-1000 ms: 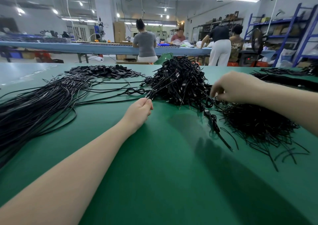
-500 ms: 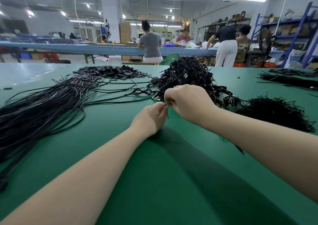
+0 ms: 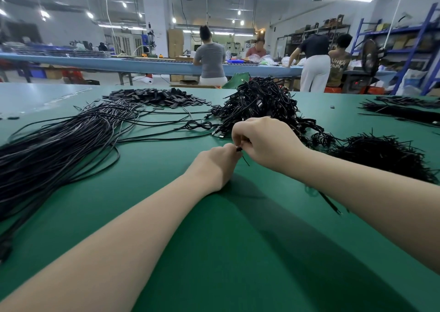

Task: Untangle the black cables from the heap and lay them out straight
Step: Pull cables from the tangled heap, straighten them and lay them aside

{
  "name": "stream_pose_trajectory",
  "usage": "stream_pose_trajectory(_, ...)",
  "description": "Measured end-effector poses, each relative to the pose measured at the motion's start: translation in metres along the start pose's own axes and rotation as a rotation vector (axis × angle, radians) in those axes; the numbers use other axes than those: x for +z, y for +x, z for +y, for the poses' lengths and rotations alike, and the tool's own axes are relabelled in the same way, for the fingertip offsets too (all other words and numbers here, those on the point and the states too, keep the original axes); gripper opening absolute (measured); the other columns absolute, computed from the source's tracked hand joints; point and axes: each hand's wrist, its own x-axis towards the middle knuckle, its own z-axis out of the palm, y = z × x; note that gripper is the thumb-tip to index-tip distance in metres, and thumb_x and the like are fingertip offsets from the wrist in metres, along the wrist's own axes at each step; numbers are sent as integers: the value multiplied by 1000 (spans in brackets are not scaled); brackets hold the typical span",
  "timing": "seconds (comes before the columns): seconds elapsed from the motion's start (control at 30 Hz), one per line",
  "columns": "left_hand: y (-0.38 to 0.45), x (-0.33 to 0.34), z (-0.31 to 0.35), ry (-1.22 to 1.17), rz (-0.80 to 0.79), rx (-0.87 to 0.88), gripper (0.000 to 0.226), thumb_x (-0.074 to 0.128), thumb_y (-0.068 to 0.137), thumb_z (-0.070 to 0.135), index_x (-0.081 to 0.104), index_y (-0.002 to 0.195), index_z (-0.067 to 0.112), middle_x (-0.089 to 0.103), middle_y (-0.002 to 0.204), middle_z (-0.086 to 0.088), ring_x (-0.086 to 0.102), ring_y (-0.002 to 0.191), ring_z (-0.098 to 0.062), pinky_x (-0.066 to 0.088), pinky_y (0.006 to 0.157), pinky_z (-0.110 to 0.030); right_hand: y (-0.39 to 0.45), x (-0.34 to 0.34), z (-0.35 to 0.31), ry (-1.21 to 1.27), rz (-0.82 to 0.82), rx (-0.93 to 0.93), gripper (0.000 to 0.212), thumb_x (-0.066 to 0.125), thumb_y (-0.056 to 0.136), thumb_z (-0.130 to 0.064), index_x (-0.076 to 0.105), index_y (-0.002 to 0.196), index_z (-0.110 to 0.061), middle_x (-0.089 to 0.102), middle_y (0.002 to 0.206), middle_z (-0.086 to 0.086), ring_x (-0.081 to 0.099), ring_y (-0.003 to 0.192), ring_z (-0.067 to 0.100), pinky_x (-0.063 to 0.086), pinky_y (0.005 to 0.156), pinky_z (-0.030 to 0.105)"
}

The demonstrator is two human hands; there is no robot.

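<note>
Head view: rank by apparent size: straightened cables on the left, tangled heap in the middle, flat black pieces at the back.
1. Straightened cables, largest, though nearest the camera.
2. Tangled heap.
3. Flat black pieces, farthest, so unsure against the heap.

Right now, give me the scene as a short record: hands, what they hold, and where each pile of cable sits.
left hand: low on the green table, fingers curled, pinching a small black tie
right hand: meets the left hand, pinching the same tie
heap: tangled cables, just behind the hands
straight cables: laid out in a long bundle on the left
tie pile: short black strips, right of the hands
flat black pieces: far side, left of the heap
</note>
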Motion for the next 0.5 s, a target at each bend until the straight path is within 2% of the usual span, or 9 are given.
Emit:
stream_pose_trajectory(0.13, 1, -1, 0, 45, -35, 11, 37, 23, 104, 33, 45, 124, 11, 54, 117, -14, 54, 105, -36, 38, 75, -37, -1, 0, -1, -32, 8, -26, 16, 48, 89, -14, 60, 93, -23, 63, 97, -4, 56, 79, 26, 43, 61, 32)
stream_pose_trajectory(0.23, -5, -6, 6, 36, -14, 20, 30, 26, 105, 29, 43, 123, 12, 56, 113, -13, 56, 103, -37, 44, 80, -43, -3, 1, -3, -51, 6, -32, 16, 48, 88, -13, 60, 94, -23, 63, 98, -4, 53, 76, 25, 40, 60, 32)
stream_pose_trajectory(0.3, -8, -5, 12, 148, 30, 55, 24, 28, 104, 22, 43, 121, 14, 56, 112, -10, 58, 99, -34, 43, 71, -41, -3, 1, -4, -42, 1, -20, 16, 51, 87, -13, 61, 92, -25, 63, 95, -6, 52, 75, 23, 40, 60, 31)
stream_pose_trajectory(0.33, -9, -4, 13, 202, 63, 60, 23, 28, 103, 23, 44, 117, 15, 57, 110, -8, 59, 97, -33, 38, 66, -38, -2, -1, -3, -21, -13, -12, 16, 53, 86, -13, 62, 90, -26, 64, 93, -7, 56, 77, 22, 44, 62, 32)
stream_pose_trajectory(0.43, -11, -5, 13, 272, 150, 45, 23, 29, 102, 27, 48, 109, 15, 64, 104, -4, 62, 90, -31, 26, 64, -32, 5, -12, 8, 193, -129, 19, 17, 63, 83, -9, 67, 83, -25, 68, 82, -11, 66, 78, 11, 55, 73, 33)
stream_pose_trajectory(0.5, -11, -6, 11, 363, 180, 143, 22, 32, 101, 28, 47, 110, 15, 64, 104, -4, 62, 89, -30, 25, 66, -32, 11, -20, 23, 405, -211, 72, 15, 74, 78, -8, 68, 77, -22, 71, 76, -10, 67, 73, 3, 55, 75, 24)
